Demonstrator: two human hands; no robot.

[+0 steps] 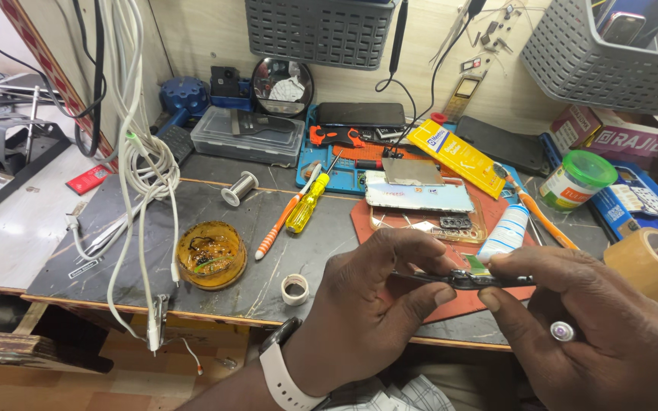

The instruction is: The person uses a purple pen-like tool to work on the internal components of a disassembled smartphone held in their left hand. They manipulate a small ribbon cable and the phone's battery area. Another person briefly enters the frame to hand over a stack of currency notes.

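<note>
Phone (462, 280), a thin dark slab, sits lower right, pinched edge-on between left hand (367, 304) and right hand (580, 327); its small green part, perhaps a connector, could tear under twisting.

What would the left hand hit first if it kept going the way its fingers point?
Probably the right hand: the left hand points rightward along the thin dark part both hands pinch, fingertips nearly meeting. Depth is hard to judge.
</note>
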